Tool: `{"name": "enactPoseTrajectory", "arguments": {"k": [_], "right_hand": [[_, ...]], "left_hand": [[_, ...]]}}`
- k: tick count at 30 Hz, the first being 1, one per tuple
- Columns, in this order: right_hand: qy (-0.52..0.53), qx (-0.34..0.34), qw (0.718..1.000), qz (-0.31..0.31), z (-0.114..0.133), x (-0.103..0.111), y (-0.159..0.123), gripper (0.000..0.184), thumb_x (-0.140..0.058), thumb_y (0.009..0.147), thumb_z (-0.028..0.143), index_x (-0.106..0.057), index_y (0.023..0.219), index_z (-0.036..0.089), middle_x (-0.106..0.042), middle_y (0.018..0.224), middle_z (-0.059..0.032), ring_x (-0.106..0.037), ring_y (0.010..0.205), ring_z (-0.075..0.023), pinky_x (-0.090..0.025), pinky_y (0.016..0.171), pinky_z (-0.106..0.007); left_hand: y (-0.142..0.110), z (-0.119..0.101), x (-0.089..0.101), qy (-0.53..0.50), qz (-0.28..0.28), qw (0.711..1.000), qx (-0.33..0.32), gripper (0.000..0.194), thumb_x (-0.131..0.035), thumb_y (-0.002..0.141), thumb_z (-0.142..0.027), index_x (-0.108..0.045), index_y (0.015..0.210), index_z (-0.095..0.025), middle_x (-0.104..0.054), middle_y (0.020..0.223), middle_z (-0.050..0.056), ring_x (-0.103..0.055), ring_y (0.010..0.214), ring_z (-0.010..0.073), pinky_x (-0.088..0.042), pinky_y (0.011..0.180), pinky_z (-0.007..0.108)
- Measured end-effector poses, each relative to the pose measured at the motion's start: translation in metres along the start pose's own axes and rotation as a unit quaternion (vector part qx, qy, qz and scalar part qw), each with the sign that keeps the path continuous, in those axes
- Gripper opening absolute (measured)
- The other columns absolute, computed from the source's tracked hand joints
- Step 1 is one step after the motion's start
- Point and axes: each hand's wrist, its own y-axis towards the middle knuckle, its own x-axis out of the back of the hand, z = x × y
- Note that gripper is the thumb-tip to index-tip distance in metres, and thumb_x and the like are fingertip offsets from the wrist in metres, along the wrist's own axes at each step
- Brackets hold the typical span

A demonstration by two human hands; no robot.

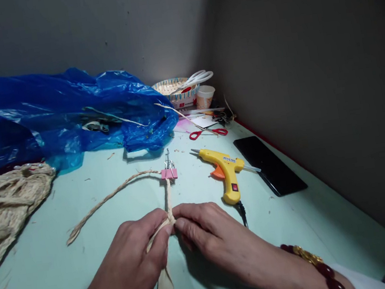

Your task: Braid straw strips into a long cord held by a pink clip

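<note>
A twisted straw cord [113, 194] lies on the pale green table [211, 267], bent at a pink binder clip [169, 172] that clamps it. From the clip the cord runs toward me into my hands. My left hand [140, 254] pinches loose straw strips, whose ends trail out below it. My right hand [205, 232] pinches the cord right beside the left fingertips. Both hands are closed on the cord at the same spot.
A yellow glue gun [226, 171] lies just right of the clip, with a black phone [270, 164] beyond it. Red scissors [208, 133], a woven basket [175, 91] and a cup [204, 96] sit at the back. A blue plastic bag [50, 115] and a straw bundle [2, 206] fill the left.
</note>
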Motion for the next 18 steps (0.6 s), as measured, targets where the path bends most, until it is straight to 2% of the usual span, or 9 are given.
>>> {"name": "enactPoseTrajectory", "arguments": {"k": [6, 9, 13, 18], "right_hand": [[0.001, 0.015, 0.999, -0.044, -0.002, -0.004, 0.003, 0.034, -0.04, 0.1, 0.024, -0.058, 0.072, 0.017, -0.058, 0.062, 0.0043, -0.048, 0.057, -0.0076, -0.035, 0.06, -0.022], [0.0, 0.009, 0.997, -0.079, -0.002, -0.008, 0.003, 0.031, -0.045, 0.097, 0.024, -0.062, 0.073, 0.017, -0.059, 0.062, 0.0036, -0.047, 0.055, -0.0073, -0.033, 0.055, -0.021], [0.004, 0.016, 0.993, -0.12, -0.001, -0.009, 0.001, 0.027, -0.049, 0.094, 0.025, -0.064, 0.074, 0.016, -0.054, 0.057, 0.0048, -0.041, 0.051, -0.0069, -0.029, 0.049, -0.021], [-0.037, 0.015, 0.99, -0.136, 0.001, -0.007, 0.001, 0.023, -0.05, 0.091, 0.024, -0.061, 0.072, 0.016, -0.054, 0.058, 0.0037, -0.04, 0.052, -0.0077, -0.026, 0.049, -0.021]], "left_hand": [[-0.003, 0.001, -0.003, 0.066, 0.014, 0.998, -0.007, 0.03, -0.036, 0.092, -0.035, -0.05, 0.067, -0.025, -0.059, 0.063, -0.003, -0.054, 0.063, 0.0185, -0.036, 0.058, 0.028], [-0.006, -0.003, -0.004, 0.049, 0.009, 0.999, 0.006, 0.033, -0.034, 0.094, -0.036, -0.048, 0.066, -0.025, -0.057, 0.059, -0.004, -0.054, 0.058, 0.0171, -0.034, 0.057, 0.028], [-0.009, -0.006, -0.003, 0.004, 0.021, 0.999, 0.033, 0.039, -0.035, 0.095, -0.042, -0.048, 0.062, -0.024, -0.054, 0.054, -0.005, -0.052, 0.052, 0.0144, -0.035, 0.055, 0.026], [-0.017, -0.007, -0.001, -0.006, 0.003, 0.999, 0.035, 0.044, -0.034, 0.095, -0.047, -0.049, 0.061, -0.024, -0.054, 0.054, -0.005, -0.051, 0.052, 0.0142, -0.035, 0.056, 0.026]]}}
